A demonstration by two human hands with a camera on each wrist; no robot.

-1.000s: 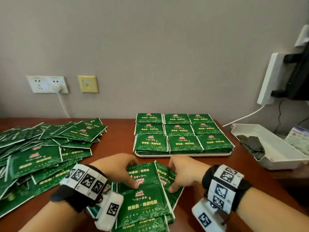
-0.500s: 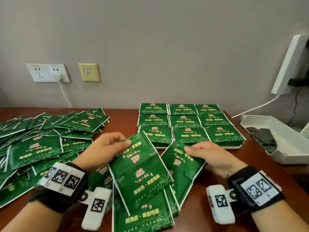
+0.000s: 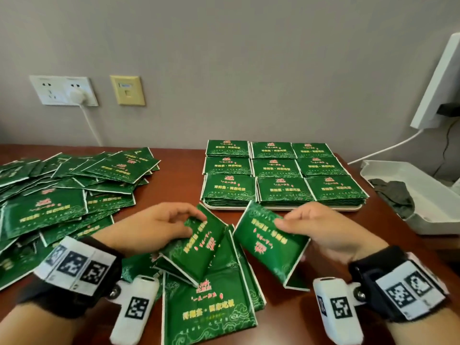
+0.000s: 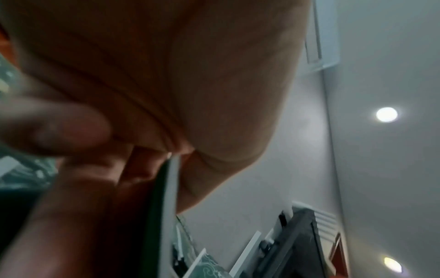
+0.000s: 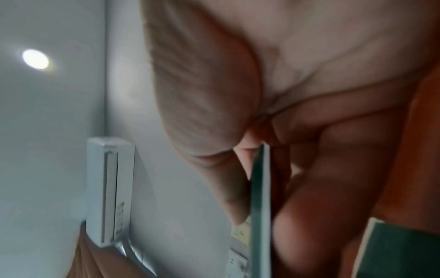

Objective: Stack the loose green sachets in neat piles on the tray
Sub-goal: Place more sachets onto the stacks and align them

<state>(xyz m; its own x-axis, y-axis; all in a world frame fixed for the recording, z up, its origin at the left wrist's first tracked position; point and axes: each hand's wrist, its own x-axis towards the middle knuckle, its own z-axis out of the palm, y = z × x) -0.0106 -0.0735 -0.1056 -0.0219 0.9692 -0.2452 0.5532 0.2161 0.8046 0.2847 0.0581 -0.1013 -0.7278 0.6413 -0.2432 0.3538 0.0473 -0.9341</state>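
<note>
My left hand (image 3: 174,226) pinches a green sachet (image 3: 199,247) by its upper edge, tilted up over a small pile of sachets (image 3: 209,307) near the table's front. Just right of it, my right hand (image 3: 311,229) pinches another green sachet (image 3: 268,247), lifted off the table. Both wrist views show a sachet edge-on, the left-hand sachet (image 4: 170,197) and the right-hand sachet (image 5: 260,197), each between thumb and fingers. Behind the hands, the white tray (image 3: 286,207) holds neat sachet piles (image 3: 281,168) in a three-by-three grid.
A wide heap of loose sachets (image 3: 62,195) covers the table's left side. A white bin (image 3: 423,195) with a dark cloth stands at the right edge. Wall sockets (image 3: 63,90) and a plugged cable are on the back wall. A white device (image 3: 438,83) hangs at the right.
Both hands have lifted from the front pile, each taking a sachet. The two sachets have moved apart and up toward the tray. The head view has shifted slightly.
</note>
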